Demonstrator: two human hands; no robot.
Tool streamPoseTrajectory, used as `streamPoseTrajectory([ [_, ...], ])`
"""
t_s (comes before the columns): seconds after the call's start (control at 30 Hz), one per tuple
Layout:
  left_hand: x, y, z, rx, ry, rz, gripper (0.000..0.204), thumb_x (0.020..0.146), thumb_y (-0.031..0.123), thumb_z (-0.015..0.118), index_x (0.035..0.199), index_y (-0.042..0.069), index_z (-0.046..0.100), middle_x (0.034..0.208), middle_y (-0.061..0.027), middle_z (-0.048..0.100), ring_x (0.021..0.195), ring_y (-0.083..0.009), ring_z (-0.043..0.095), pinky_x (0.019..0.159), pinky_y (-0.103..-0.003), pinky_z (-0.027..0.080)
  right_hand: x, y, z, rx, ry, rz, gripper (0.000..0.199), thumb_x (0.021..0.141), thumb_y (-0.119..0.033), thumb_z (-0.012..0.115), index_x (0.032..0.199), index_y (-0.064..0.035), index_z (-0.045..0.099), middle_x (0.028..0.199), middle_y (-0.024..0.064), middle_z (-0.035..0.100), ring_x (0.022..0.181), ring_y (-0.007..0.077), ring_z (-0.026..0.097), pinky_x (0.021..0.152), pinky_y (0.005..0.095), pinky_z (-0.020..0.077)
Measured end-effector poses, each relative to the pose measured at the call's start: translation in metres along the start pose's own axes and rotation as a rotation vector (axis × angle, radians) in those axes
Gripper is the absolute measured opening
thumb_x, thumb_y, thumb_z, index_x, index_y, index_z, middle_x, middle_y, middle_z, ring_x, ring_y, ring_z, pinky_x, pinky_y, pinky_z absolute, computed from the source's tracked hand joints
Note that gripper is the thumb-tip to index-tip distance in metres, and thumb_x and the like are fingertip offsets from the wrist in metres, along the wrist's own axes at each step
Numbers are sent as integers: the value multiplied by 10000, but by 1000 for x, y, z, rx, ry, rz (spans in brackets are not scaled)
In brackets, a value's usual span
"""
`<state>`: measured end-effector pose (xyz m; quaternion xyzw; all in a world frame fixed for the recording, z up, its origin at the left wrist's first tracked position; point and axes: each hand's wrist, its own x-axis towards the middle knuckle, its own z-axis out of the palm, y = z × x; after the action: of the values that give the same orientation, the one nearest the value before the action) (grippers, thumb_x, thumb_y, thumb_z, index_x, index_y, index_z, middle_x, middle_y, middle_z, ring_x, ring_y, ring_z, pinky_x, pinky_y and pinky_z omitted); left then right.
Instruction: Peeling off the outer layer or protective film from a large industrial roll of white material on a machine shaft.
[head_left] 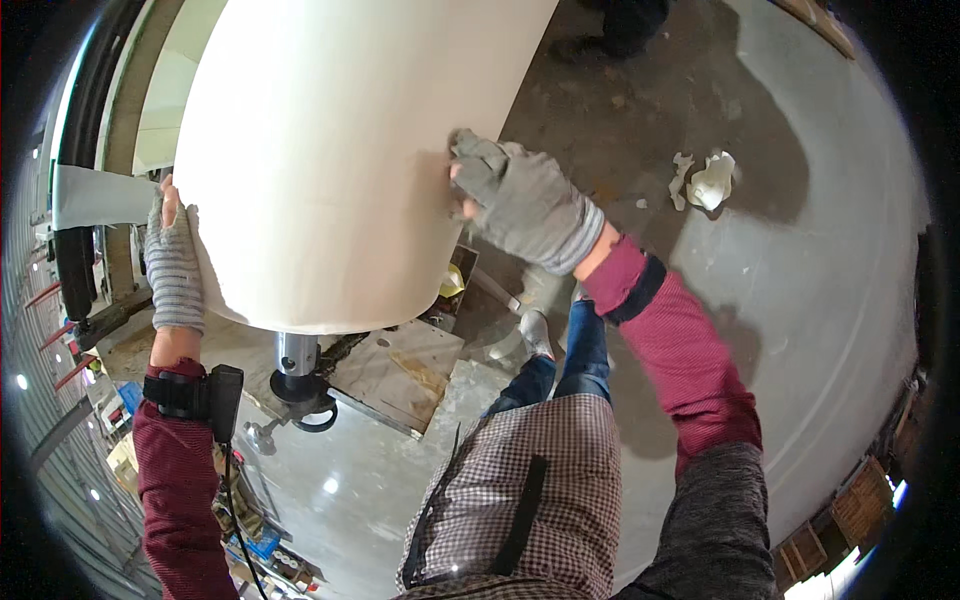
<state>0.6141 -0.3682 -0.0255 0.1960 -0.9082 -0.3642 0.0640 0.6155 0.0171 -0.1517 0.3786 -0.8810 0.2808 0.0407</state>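
Checked apron (pixel 520 490) hangs below big white paper roll (pixel 330 150), which sits on a steel shaft (pixel 297 352). L hand (pixel 172 262) flat on roll's left side, R hand (pixel 520 200) flat on its right, both open, steadying it, gripping nothing.

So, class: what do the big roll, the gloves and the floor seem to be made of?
Roll: likely paper, matt cream, smooth, wound sheet. Gloves on left hand and right hand: grey knitted fabric, ribbed cuffs, fingertips open. Floor: probably sealed concrete, grey, glossy reflections.
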Motion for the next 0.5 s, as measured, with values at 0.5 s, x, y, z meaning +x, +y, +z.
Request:
streamPoseTrajectory([
  [0.5,-16,-2,15,-44,124,-52,545,933,423,483,1317,36,511,1292,-134,557,1156,-228,532,1008,-326,390,3,-12,20,46,-59,372,325,790,-169,595,1110,-127,550,949,150,640,736,321,639,602,413,532],
])
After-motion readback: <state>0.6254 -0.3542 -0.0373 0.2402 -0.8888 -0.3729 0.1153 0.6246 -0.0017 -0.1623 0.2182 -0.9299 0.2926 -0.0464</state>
